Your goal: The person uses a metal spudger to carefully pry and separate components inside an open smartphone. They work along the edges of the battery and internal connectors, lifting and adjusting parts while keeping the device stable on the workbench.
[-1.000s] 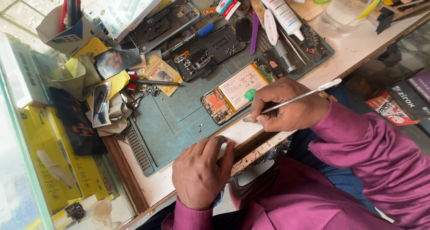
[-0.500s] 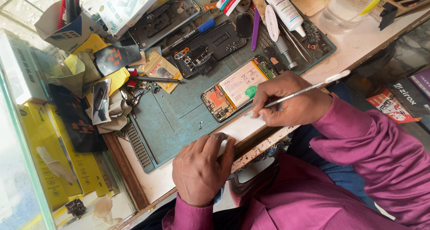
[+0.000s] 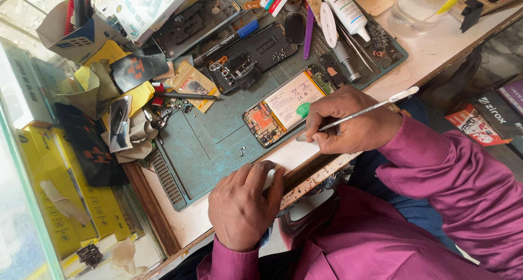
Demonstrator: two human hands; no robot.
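Note:
An opened phone (image 3: 286, 107) with a pale battery and an orange board lies on the blue-green work mat (image 3: 210, 141). My right hand (image 3: 353, 121) holds a thin metal spudger (image 3: 362, 112), its tip resting just below the phone's lower edge. At the table's front edge my left hand (image 3: 245, 204) lies palm down on a small white object (image 3: 270, 177), mostly hidden under the fingers. Both sleeves are magenta.
A dark phone frame (image 3: 248, 59), a second back cover (image 3: 195, 19), a blue-capped marker (image 3: 229, 37), a purple pry tool (image 3: 308, 26), a glue tube (image 3: 343, 6) and tweezers crowd the mat's far side. Yellow boxes (image 3: 54, 204) and packets sit left; a clear jar (image 3: 417, 7) stands far right.
My right hand has dipped slightly, so the spudger's tip moved from the phone's green spot down to its lower edge. My left hand stayed in place.

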